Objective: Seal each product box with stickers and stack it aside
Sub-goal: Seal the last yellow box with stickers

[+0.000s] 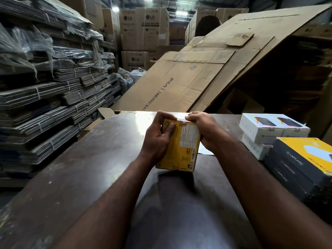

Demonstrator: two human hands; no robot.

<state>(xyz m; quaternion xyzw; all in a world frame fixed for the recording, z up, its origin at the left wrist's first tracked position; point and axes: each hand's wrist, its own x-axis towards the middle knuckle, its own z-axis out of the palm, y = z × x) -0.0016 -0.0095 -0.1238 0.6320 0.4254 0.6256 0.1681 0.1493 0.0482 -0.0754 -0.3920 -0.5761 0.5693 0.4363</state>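
Both hands around tilted yellow box

A dark, scuffed wooden worktop fills the foreground, with light glaring off it near its far edge. Beyond its left edge rise strapped bundles of flattened cardboard, some under torn plastic wrap. Past the far edge large cardboard sheets lean, with tall LG cartons and tied sacks behind them.
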